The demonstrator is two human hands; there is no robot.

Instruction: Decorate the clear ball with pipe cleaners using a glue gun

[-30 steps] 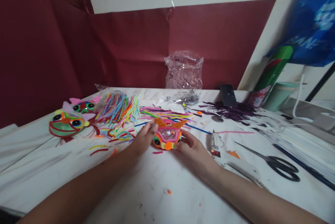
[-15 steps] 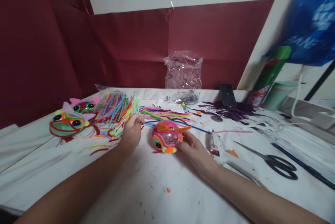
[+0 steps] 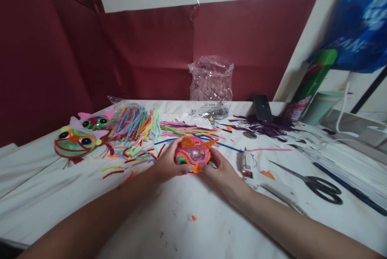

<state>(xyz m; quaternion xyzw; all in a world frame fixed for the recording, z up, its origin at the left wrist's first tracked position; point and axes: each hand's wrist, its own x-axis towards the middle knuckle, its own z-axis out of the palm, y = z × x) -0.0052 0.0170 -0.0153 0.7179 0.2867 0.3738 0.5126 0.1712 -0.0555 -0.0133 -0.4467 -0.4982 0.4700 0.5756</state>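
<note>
Table (image 3: 193,237) middle: animal head (image 3: 198,155) between left hand (image 3: 171,160) and right hand (image 3: 223,172).
Rear left corner: second head (image 3: 75,146) before third head (image 3: 98,122); pipe cleaners (image 3: 133,124) to their right.
Back edge: plastic bag (image 3: 211,79), then phone (image 3: 262,107) farther right.
Beside right hand: glue gun (image 3: 247,163), then scissors (image 3: 317,183) toward right edge.
Rear right corner: cup (image 3: 323,107).

1. Left grip (image 3: 169,162) and right grip (image 3: 223,172) hide parts of the toy (image 3: 197,155).
2. Rear mask (image 3: 97,122): partly behind the front mask (image 3: 72,149).
3. Blue bag (image 3: 353,29): cut off by the top and right edges.
4. Dark specks (image 3: 161,233) on the desk (image 3: 211,237): too small to identify.
</note>
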